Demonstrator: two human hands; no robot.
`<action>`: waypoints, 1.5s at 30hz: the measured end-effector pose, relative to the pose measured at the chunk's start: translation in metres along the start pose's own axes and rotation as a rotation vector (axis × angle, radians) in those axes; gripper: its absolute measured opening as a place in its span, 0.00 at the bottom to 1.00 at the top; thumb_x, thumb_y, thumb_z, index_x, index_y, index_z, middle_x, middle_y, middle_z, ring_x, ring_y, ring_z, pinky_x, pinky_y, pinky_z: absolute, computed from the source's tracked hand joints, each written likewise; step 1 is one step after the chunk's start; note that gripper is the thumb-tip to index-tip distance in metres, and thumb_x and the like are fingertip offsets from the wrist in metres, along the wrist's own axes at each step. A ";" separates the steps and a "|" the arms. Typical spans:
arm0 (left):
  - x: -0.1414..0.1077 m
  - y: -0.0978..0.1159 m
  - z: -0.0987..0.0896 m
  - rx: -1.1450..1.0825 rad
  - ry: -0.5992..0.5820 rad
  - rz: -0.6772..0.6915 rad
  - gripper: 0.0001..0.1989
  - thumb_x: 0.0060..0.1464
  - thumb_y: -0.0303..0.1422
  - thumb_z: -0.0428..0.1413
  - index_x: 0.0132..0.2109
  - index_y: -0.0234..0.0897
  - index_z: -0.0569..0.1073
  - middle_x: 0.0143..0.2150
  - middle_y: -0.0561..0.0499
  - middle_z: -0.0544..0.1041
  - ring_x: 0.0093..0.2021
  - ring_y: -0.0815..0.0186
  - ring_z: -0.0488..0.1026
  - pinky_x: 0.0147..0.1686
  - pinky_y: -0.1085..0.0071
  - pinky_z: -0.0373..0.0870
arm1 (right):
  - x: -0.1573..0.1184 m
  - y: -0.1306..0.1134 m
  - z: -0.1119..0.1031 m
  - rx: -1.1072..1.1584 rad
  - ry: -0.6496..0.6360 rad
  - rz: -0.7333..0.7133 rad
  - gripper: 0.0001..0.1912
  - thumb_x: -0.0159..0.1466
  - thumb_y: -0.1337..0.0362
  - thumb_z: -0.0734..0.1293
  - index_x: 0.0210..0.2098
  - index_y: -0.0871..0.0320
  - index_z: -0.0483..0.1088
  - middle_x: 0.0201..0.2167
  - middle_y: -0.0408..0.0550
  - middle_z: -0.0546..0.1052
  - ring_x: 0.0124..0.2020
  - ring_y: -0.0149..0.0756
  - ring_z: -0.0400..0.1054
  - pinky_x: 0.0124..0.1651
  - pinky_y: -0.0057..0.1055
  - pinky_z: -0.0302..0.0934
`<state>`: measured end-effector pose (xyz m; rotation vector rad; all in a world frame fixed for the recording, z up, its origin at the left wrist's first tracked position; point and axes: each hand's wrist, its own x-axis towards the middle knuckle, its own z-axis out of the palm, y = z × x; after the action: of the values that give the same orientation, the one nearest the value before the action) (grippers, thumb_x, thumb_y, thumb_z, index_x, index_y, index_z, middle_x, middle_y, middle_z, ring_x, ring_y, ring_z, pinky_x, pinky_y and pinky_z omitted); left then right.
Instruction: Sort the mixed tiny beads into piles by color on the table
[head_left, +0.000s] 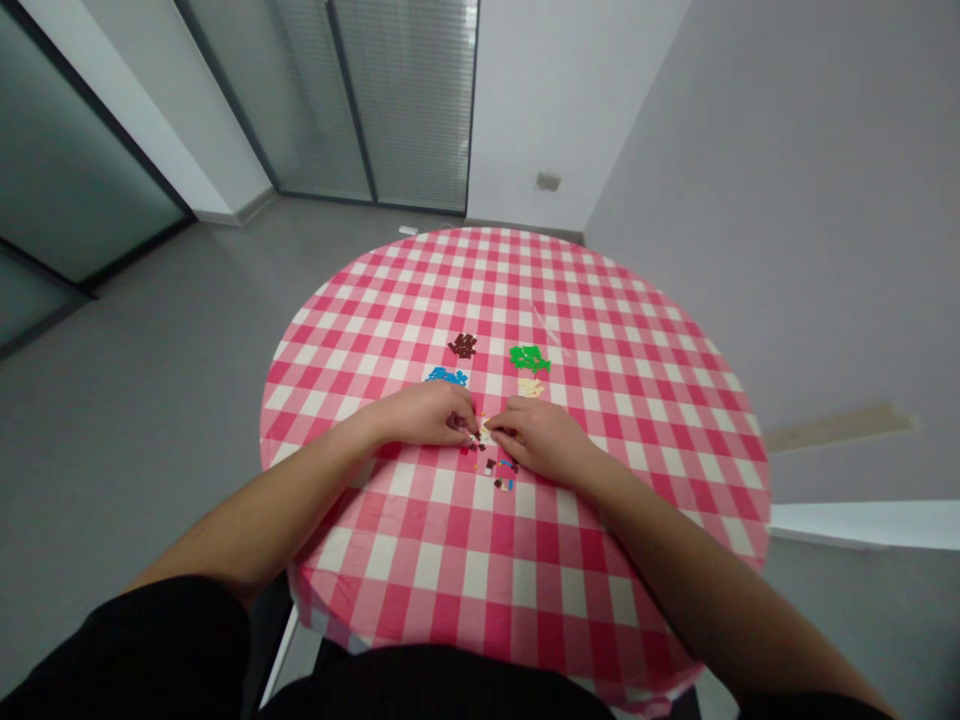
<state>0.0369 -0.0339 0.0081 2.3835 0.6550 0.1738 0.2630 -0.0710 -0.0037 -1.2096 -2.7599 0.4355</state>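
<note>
My left hand (424, 415) and my right hand (538, 438) meet at the middle of a round table, their fingertips closed around a small pale piece (484, 432), which they mostly hide. Just below them lies a scatter of tiny multicoloured bricks (495, 470). Farther out are separate heaps of small bricks: dark brown (463, 345), green (529, 358), blue (448, 376) and cream (530, 387). The blue and cream heaps lie closest to my hands, without touching them.
The round table (630, 420) has a pink-and-white checked cloth hanging over its edge. Grey floor (150, 400) surrounds it. Behind stand a glass partition with blinds (405, 100) and a pale wall (750, 200). My dark-clothed lap lies at the near edge.
</note>
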 end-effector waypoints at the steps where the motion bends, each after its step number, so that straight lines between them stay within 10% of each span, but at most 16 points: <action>1: 0.001 0.001 0.001 0.002 0.002 0.000 0.07 0.55 0.26 0.60 0.39 0.37 0.81 0.36 0.49 0.79 0.36 0.66 0.75 0.38 0.72 0.65 | 0.000 0.001 0.000 0.003 0.004 0.001 0.12 0.69 0.65 0.63 0.41 0.56 0.79 0.35 0.49 0.76 0.38 0.37 0.69 0.37 0.31 0.55; 31: -0.002 -0.002 0.001 -0.135 0.002 -0.124 0.14 0.49 0.21 0.55 0.42 0.36 0.79 0.32 0.52 0.79 0.30 0.70 0.72 0.29 0.77 0.62 | 0.003 -0.004 0.000 0.053 -0.045 -0.013 0.10 0.68 0.67 0.64 0.41 0.58 0.79 0.38 0.51 0.78 0.39 0.37 0.70 0.39 0.31 0.57; 45: 0.003 0.001 0.004 -0.034 -0.005 -0.059 0.09 0.53 0.24 0.55 0.38 0.36 0.79 0.36 0.50 0.79 0.33 0.68 0.72 0.34 0.73 0.63 | -0.005 0.029 -0.011 0.795 0.374 0.230 0.13 0.64 0.55 0.66 0.37 0.57 0.77 0.38 0.50 0.81 0.39 0.38 0.74 0.43 0.35 0.65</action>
<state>0.0410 -0.0351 0.0057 2.3284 0.7129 0.1524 0.2888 -0.0532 -0.0014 -1.2067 -1.8348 1.0646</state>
